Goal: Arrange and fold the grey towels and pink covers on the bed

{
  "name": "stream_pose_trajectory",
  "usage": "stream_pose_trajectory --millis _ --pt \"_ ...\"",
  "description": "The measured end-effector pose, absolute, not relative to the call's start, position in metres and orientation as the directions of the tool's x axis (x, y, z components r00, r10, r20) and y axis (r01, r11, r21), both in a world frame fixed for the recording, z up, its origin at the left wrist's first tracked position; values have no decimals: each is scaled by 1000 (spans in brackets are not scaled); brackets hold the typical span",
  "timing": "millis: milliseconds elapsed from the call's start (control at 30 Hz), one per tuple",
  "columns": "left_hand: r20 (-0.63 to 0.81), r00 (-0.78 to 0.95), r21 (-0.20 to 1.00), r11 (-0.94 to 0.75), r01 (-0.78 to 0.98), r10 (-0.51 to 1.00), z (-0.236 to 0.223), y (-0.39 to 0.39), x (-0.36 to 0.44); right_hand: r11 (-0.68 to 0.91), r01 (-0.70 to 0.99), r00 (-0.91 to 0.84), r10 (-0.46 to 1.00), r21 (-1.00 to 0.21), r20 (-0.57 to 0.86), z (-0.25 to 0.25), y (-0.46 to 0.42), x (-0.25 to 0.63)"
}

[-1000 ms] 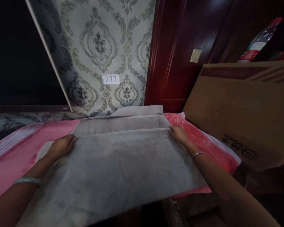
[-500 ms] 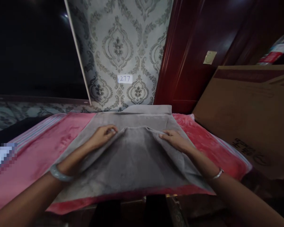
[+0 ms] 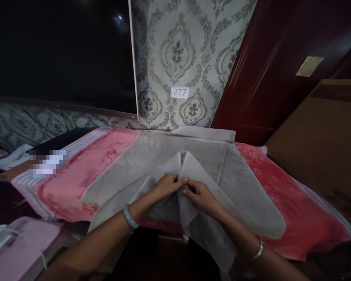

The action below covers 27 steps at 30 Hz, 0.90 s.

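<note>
A thin grey cloth (image 3: 163, 146), with a paler strip along its far edge, lies over a pink and red towel-like cover (image 3: 117, 142). Two of its near edges are drawn together into a raised peak at the middle. My left hand (image 3: 168, 185) pinches the fabric just left of this fold, its thumb against the gathered edge. Close beside it, my right hand (image 3: 200, 195) is closed on the right-hand part. The fingertips of both hands nearly touch. Below them the near side of the cloth hangs over the front edge.
A large dark screen (image 3: 61, 54) stands at the back left, before patterned wallpaper with a paper label "277" (image 3: 180, 92). A cardboard box (image 3: 318, 132) borders the cover on the right. At the lower left is a pink-topped stool or box (image 3: 32, 234) with a white cord.
My hands have come together at the middle, bringing the two edges of the cloth with them. Its near part now hangs down in folds. The view has turned left.
</note>
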<state>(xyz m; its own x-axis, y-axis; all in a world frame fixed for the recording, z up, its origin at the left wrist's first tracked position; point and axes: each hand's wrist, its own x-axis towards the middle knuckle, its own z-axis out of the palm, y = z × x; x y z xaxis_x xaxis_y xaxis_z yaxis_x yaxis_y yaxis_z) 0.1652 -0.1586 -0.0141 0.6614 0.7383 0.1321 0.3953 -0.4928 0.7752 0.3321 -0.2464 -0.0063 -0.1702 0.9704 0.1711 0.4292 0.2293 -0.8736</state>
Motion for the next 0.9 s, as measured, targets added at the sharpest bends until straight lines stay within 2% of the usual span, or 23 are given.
stream_pose_trajectory --millis 67,133,200,267,300,367,467,567,733,900 --pt "117 634 752 -485 446 765 -15 -164 166 130 408 -283 959 -904 10 -1 -245 343" --pt "110 608 676 -508 535 786 -12 -173 166 76 413 -274 961 -907 -44 11 -238 355" --pt "130 592 522 -562 641 796 -6 -186 166 166 456 -168 981 -875 98 27 -227 361" --pt "188 587 336 -613 715 787 -2 -200 166 326 522 -162 945 -788 283 42 -211 359" --pt "220 588 259 -628 734 778 -1 -206 167 385 553 -213 923 -739 322 47 -201 355" --pt "278 582 160 -634 756 764 -2 -215 166 433 624 -341 900 -651 272 49 -180 344" --pt "344 555 113 -620 776 757 -9 -220 163 451 754 -489 871 -478 52 40 -155 334" --pt "403 529 115 -615 780 747 -16 -219 156 552 774 -600 796 -311 -80 30 -146 333" --pt "440 519 125 -622 773 733 -24 -215 155 644 754 -653 756 -131 -37 30 -157 326" --pt "513 503 79 -621 779 696 -38 -220 161 602 797 -602 798 33 -15 22 -173 310"
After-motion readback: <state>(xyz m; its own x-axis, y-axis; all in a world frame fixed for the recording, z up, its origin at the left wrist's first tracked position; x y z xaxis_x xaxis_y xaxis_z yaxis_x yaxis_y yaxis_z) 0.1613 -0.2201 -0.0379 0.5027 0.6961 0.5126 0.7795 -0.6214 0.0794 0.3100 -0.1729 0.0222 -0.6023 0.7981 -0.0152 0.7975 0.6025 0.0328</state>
